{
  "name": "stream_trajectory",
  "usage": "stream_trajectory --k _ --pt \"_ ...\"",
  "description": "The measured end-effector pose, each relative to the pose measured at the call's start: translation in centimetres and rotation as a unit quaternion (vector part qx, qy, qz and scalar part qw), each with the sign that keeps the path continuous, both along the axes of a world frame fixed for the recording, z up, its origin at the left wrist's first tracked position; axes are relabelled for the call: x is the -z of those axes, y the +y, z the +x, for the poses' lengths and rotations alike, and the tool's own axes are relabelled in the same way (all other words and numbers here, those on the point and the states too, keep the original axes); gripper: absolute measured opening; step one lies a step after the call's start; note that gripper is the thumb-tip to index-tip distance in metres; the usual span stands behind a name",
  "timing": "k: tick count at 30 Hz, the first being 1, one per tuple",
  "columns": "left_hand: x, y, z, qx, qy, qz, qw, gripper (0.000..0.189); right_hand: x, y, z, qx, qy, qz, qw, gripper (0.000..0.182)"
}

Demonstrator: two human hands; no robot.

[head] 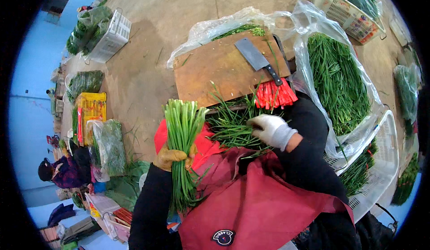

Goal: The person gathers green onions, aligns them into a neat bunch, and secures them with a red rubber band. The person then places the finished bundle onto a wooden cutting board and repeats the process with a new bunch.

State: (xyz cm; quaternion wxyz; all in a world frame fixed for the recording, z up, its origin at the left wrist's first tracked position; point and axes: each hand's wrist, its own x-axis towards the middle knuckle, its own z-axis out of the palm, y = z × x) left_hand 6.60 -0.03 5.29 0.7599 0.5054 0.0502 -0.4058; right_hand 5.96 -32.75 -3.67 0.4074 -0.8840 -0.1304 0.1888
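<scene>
My left hand (174,156), in a tan glove, grips a bunch of garlic chives (182,125) with the pale cut ends up and the leaves hanging down. My right hand (268,129) wears a white glove. Its fingers are curled over loose chive leaves (231,127) above my lap, and whether it pinches any is hidden. Beyond the hands lies a wooden cutting board (208,71). On it rests a cleaver (252,54) with a black handle (273,75). Red strips (275,94), fanned in a bundle, hang at the board's near right corner.
At right, an open plastic bag (304,61) holds many chives (337,82), beside a white crate (386,149) with tied bunches. Further crates stand at the upper right (349,18) and upper left (114,36). A yellow crate (95,103) and a person (63,172) are at left.
</scene>
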Motion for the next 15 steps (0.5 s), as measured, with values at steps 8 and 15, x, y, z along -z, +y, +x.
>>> stream_trajectory --k 8,15 --pt "1.8 0.4 0.8 -0.027 -0.025 -0.043 0.998 0.037 4.6 -6.7 3.6 0.143 -0.072 -0.198 0.967 0.030" --pt "3.0 1.7 1.3 -0.051 0.010 -0.063 0.997 0.051 7.8 -0.5 6.1 0.222 -0.065 -0.189 0.954 0.069"
